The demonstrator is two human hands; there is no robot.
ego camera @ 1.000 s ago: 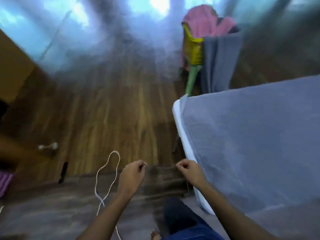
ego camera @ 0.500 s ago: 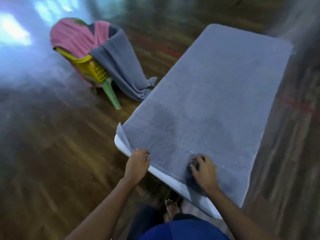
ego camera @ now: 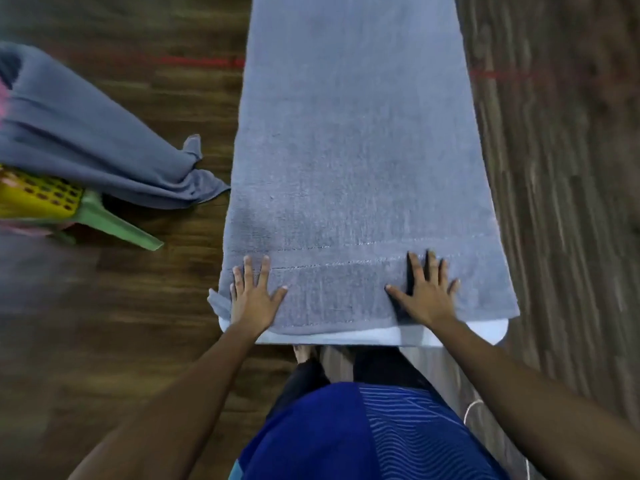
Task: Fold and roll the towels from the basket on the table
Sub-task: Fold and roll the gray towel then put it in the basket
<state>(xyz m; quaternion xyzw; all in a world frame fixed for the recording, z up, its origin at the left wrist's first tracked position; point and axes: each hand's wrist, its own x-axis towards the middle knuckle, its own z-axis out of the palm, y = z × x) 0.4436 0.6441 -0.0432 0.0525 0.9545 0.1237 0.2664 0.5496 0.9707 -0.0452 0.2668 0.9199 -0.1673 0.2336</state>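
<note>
Head view, sole entry.
- Grey towel (ego camera: 360,161): spread flat lengthwise over table (ego camera: 485,329); near hem just short of table's near edge; left corner flopping off.
- Left hand (ego camera: 254,299): flat, fingers splayed, pressing near-left of hem. Half second back I logged it pinching that corner.
- Right hand (ego camera: 424,294): likewise flat and splayed, near-right of hem; previously curled on hem.
- My reading: laying-out finished, smoothing under way, fold not yet started.
- Basket (ego camera: 38,199): yellow, off to left, second grey towel (ego camera: 86,143) draped over it, awaiting turn.
</note>
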